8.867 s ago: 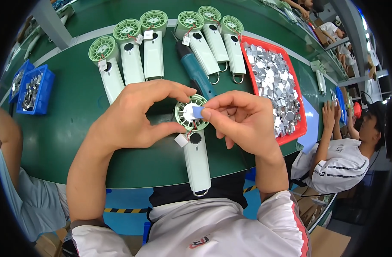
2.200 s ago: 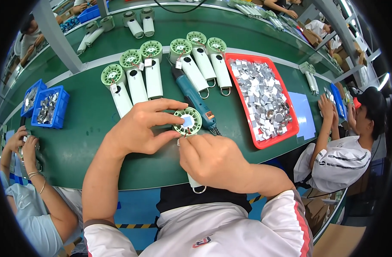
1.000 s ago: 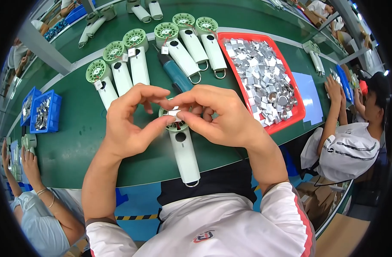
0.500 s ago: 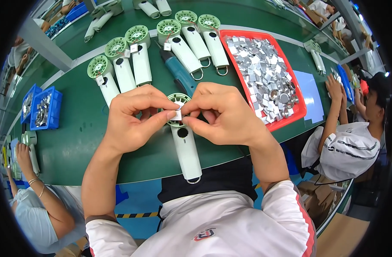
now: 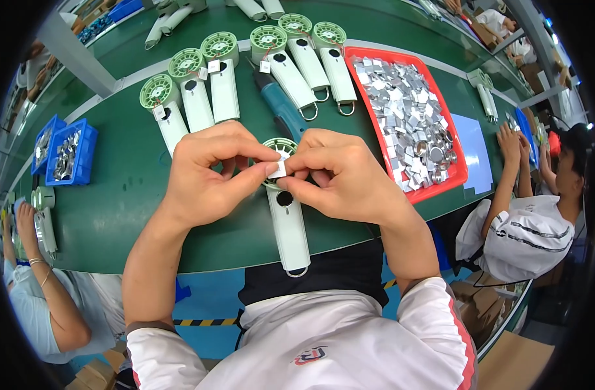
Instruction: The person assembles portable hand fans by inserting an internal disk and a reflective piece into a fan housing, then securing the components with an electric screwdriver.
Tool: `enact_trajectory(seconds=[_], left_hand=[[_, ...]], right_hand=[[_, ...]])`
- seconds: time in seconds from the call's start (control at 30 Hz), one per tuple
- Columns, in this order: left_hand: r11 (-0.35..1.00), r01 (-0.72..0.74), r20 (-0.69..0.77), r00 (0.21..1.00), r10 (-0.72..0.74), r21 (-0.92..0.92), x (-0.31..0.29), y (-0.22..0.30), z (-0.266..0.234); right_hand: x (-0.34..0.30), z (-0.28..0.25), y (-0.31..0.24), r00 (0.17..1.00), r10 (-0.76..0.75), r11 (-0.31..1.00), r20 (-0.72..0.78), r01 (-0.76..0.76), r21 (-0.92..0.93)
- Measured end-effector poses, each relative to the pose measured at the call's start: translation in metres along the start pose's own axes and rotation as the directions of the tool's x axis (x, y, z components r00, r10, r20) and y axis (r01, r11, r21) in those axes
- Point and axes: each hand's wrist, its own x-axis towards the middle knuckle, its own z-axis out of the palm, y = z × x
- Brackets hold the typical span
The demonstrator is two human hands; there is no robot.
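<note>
A pale green and white handheld fan (image 5: 290, 231) lies on the green table in front of me, its loop end toward my body. Over its round head, a small white square piece (image 5: 280, 170) is pinched between the fingertips of my left hand (image 5: 210, 172) and my right hand (image 5: 346, 172). Both hands are closed, thumb against forefinger, and hide much of the fan head. Behind them lies a teal power screwdriver (image 5: 278, 101). Several similar fans (image 5: 223, 91) are laid out beyond, with red wires and white squares at their open heads.
A red tray (image 5: 465, 170) of silvery square pieces stands at the right, beside a pale blue sheet (image 5: 471, 146). Blue bins (image 5: 82, 170) with metal parts sit at the left. Co-workers are at both sides, one person (image 5: 528, 227) at the right and another's arm (image 5: 47, 279) at the left.
The whole table scene has shifted slightly to the right in view. My hands keep their pinch on the white square piece, which appears turned a little.
</note>
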Motion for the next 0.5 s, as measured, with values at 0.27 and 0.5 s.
enact_trajectory(seconds=[0.27, 0.5], left_hand=[[0.969, -0.206, 0.182, 0.967, 0.18, 0.137, 0.008, 0.002, -0.015], [0.954, -0.182, 0.229, 0.965, 0.127, 0.237, 0.004, -0.004, -0.009]], right_hand=[[-0.003, -0.001, -0.002, 0.995, 0.094, 0.996, 0.017, -0.094, 0.007], [-0.003, -0.006, -0.001, 0.994, 0.104, 0.994, 0.041, -0.105, 0.028]])
